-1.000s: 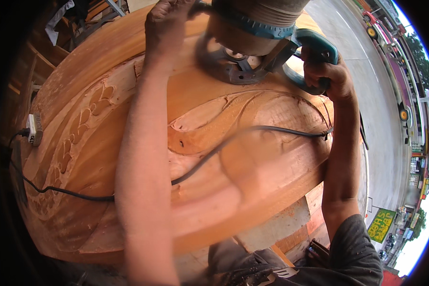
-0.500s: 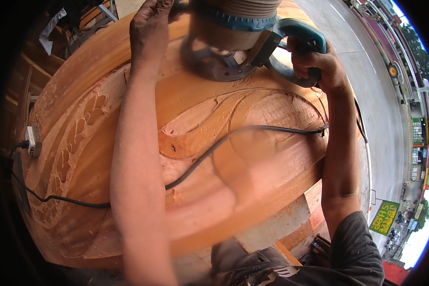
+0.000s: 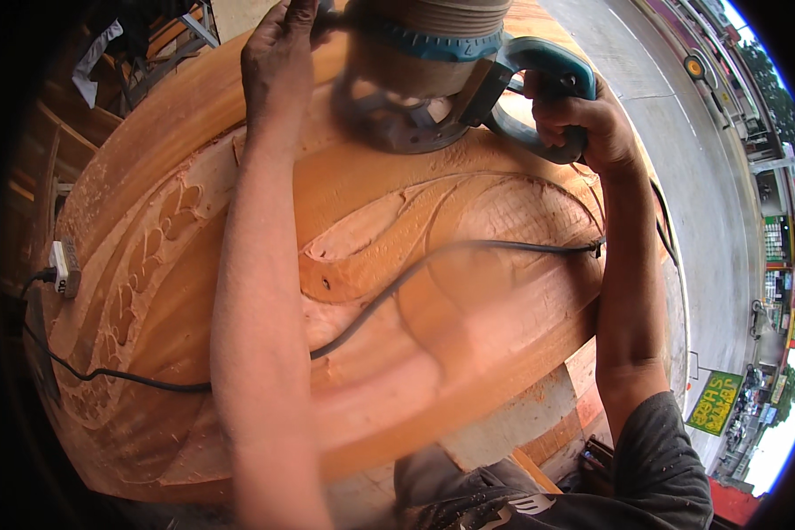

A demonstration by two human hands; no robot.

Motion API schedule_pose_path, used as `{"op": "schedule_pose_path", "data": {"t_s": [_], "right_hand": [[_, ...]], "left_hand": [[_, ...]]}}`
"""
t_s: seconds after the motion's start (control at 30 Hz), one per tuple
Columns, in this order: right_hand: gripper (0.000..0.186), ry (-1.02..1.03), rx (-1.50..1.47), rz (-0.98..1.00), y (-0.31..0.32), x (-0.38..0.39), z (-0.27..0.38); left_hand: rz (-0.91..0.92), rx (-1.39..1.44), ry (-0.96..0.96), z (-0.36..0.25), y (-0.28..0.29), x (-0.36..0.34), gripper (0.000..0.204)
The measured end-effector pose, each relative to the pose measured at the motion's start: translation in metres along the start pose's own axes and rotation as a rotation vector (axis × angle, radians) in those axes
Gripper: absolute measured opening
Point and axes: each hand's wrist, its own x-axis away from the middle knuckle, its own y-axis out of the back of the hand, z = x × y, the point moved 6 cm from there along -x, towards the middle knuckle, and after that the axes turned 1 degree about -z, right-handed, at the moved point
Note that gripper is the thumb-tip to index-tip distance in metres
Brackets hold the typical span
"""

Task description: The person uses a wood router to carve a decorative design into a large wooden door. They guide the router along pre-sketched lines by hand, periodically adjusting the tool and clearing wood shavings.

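Note:
A wood router (image 3: 415,75), with a teal ring and a dark round base, stands on a large carved wooden panel (image 3: 353,184) at the top of the view. My right hand (image 3: 596,124) wraps around its teal loop handle. On the router's left side, the fingers of my left hand (image 3: 276,60) close on a dark knob, partly cut off by the upper edge. Curved recesses and raised leaf-like shapes cover the panel, with wood crumbs along the cuts. The bit under the base cannot be made out.
A black cord (image 3: 375,296) crosses the panel beneath my forearms. A plug sits in a white socket block (image 3: 64,269) at the panel's left end. Wooden frames stand at the upper left. On the right, a paved road runs past a green sign (image 3: 715,402) and parked vehicles.
The view has shifted slightly. The router and my right hand sit a little farther left in the picture, and both hands keep their grip.

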Motion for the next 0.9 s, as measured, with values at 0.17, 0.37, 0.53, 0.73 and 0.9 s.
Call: {"op": "schedule_pose_path", "data": {"t_s": [0.17,0.37,0.53,0.73,0.9], "right_hand": [[0.025,-0.004,-0.001,0.019,-0.003,0.0,0.001],[0.028,-0.022,-0.004,0.019,-0.006,0.001,0.004],[0.029,-0.011,0.036,-0.018,-0.002,0.002,0.002],[0.029,-0.016,0.046,0.024,-0.001,0.002,0.003],[0.029,-0.007,0.05,0.023,-0.003,0.004,0.004]], "left_hand": [[-0.041,0.017,0.03,0.003,0.003,-0.001,0.055],[-0.029,0.025,0.039,0.004,0.007,0.003,0.042],[-0.026,0.086,0.055,0.003,0.007,0.007,0.029],[-0.028,0.047,0.088,0.005,0.015,0.006,0.03],[-0.007,0.077,0.185,0.011,0.019,0.008,0.033]]}}
